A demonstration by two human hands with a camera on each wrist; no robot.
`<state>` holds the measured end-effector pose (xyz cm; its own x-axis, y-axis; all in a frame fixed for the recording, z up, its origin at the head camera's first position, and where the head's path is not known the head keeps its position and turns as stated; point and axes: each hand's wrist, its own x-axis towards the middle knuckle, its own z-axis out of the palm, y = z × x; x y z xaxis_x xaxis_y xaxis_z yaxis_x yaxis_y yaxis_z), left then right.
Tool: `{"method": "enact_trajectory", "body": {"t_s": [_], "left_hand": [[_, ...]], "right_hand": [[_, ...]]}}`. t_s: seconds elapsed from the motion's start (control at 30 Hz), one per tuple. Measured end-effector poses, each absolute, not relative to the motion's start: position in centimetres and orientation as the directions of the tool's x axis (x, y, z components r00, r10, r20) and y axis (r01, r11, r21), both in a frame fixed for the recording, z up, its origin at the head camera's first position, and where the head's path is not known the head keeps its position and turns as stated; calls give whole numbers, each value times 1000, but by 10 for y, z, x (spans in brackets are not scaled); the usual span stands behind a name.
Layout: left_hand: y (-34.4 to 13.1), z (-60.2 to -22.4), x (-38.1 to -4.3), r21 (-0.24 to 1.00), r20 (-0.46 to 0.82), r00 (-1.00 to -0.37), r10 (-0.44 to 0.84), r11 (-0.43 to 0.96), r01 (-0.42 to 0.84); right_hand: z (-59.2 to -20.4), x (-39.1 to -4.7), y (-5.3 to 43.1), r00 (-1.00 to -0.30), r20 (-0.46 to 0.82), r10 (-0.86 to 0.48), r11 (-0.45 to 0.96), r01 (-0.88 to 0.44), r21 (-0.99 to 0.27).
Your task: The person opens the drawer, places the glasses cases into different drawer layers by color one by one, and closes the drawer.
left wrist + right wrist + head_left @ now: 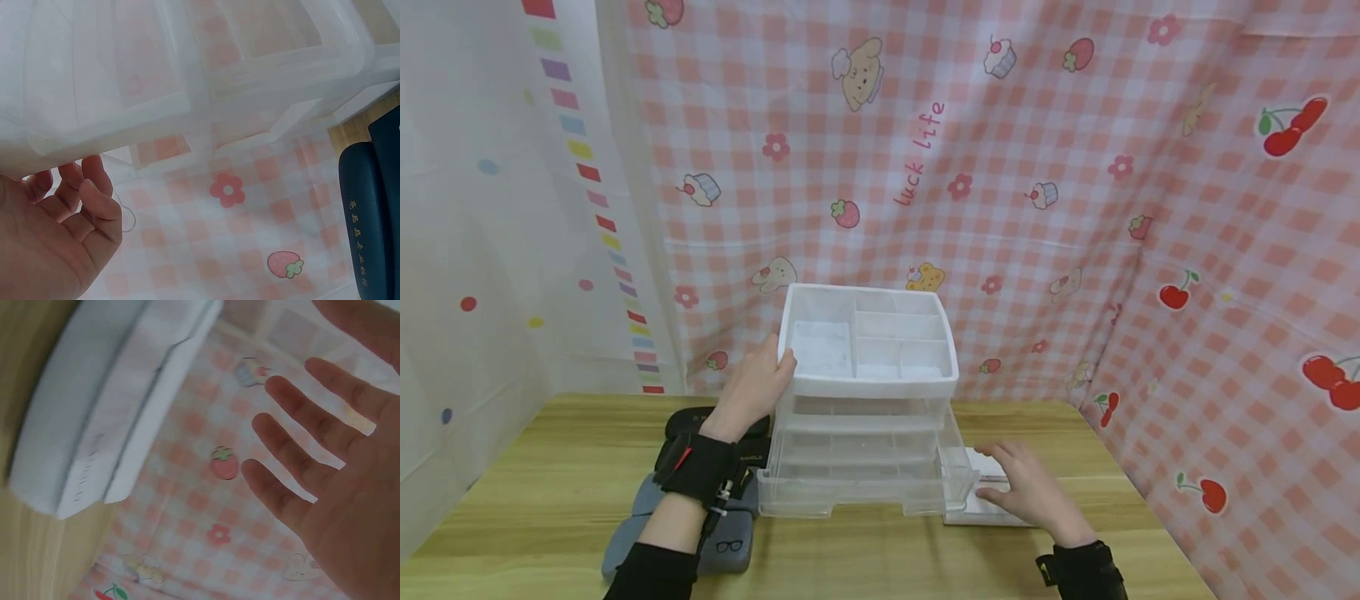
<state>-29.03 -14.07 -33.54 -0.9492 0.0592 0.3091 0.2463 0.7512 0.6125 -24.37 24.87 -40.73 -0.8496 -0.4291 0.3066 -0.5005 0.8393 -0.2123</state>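
A white plastic drawer organizer (872, 388), its top tray divided into compartments, stands in the middle of the table. Below the tray are clear drawers, and the lowest drawer (850, 497) juts out at the front. My left hand (748, 387) grips the tray's left rim; in the left wrist view, bent fingers (94, 178) meet the edge from beneath. To the organizer's right, my right hand (1030, 492) hovers by white flat cases (992, 517), its fingers spread and holding nothing in the right wrist view. The hand partly covers those cases.
Grey-blue glasses cases (722, 546) lie on the wooden table (512, 500) at the left, with black cases (688, 419) behind them, partly hidden by the left arm. A pink checked curtain (850, 150) hangs behind and along the right side.
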Motion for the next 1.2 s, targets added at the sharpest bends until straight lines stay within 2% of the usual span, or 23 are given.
{"method": "enact_trajectory", "body": {"t_s": [0.2, 0.4, 0.73, 1.2], "left_hand": [[-141, -336, -291, 611, 310, -949, 63, 752, 250], [-140, -336, -291, 619, 303, -951, 60, 746, 245], [-141, -336, -291, 617, 304, -950, 66, 746, 249], [-141, -336, -291, 620, 312, -948, 64, 743, 255]], "right_hand": [[-426, -251, 257, -902, 143, -408, 884, -429, -186], [-444, -255, 262, -897, 136, -420, 892, -436, -120], [-456, -260, 258, -906, 162, -390, 904, -411, -120], [-456, -256, 256, -903, 129, -410, 897, -425, -120]]}}
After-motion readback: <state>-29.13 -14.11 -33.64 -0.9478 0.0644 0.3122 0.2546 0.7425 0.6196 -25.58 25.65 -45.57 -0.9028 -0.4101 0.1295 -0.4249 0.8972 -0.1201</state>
